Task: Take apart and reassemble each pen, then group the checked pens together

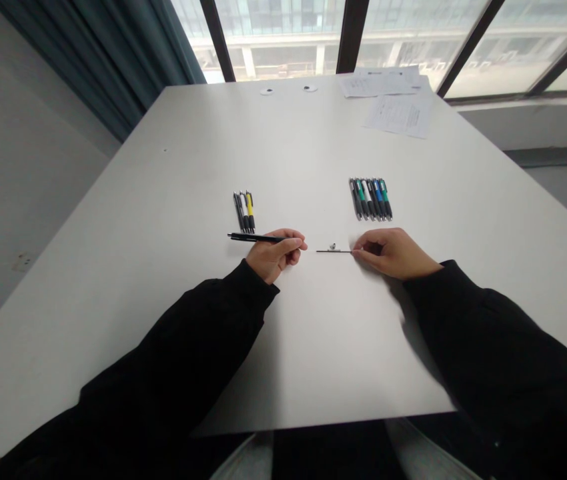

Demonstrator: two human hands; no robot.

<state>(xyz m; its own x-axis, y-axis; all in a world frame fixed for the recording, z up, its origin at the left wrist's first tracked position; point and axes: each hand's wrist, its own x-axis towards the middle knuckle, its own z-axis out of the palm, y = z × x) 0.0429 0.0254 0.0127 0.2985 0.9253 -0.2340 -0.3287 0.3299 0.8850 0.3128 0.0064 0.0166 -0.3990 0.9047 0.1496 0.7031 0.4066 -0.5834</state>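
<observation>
My left hand (274, 259) is closed around a black pen (249, 237), which lies nearly level with its clicker end pointing left. My fingers hide the pen's other end. To the right, my right hand (388, 252) pinches the end of a thin dark pen refill (332, 251) held low over the table, its free end pointing at my left hand. Just behind the refill lies a small silvery piece (332, 246), perhaps a pen tip; it is too small to make out. A gap separates the refill from the pen.
On the white table (203, 160), three pens (244, 212) lie side by side behind my left hand. Several pens (370, 199) form a row behind my right hand. Printed papers (397, 116) and two small white oval pieces (309, 89) are at the far edge, near the windows.
</observation>
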